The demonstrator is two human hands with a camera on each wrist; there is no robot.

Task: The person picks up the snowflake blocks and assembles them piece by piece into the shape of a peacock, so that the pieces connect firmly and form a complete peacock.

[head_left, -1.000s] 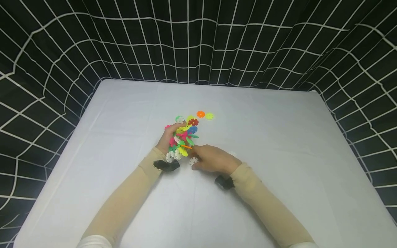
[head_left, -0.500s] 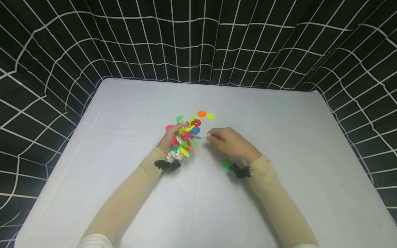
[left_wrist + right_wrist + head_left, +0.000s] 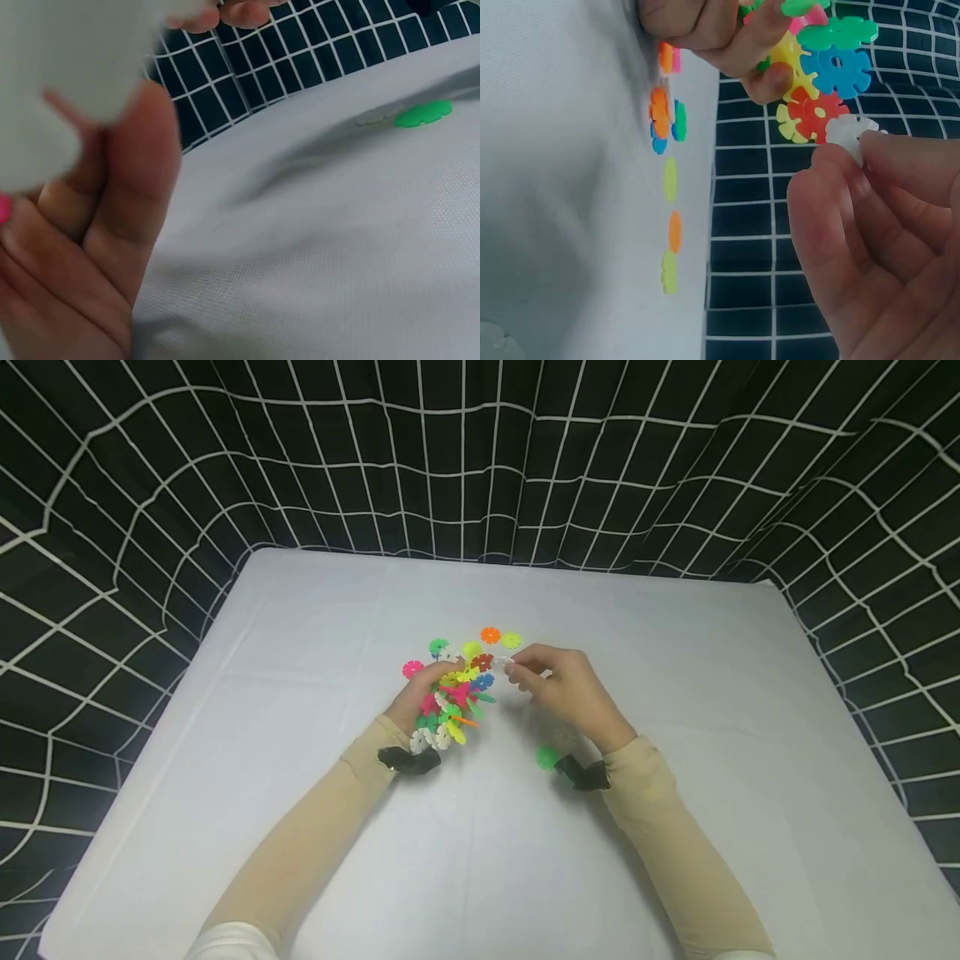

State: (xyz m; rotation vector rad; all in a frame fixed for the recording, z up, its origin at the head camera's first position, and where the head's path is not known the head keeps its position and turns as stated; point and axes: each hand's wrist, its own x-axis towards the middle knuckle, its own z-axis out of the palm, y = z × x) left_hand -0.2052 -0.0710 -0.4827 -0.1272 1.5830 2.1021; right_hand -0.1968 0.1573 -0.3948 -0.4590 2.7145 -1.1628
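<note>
My left hand grips a bunch of joined, notched plastic snowflake discs in pink, green, yellow, white and other colours. On the bunch's far right side a red disc sits beside a blue disc. Between thumb and fingertips, my right hand pinches a white snowflake disc. Its edge meets or overlaps the red disc's edge; whether the slots are engaged I cannot tell. Close to the left wrist camera, blurred pale discs cover part of the left hand.
Loose on the white table lie an orange disc and a yellow disc behind the bunch. A green disc and a white disc lie near the right wrist. Black white-gridded curtain surrounds the table.
My right hand has left the bunch's lower right side, swung right, then moved up and away to the red disc with a white disc pinched. The left hand keeps its hold, shifting slightly right.
</note>
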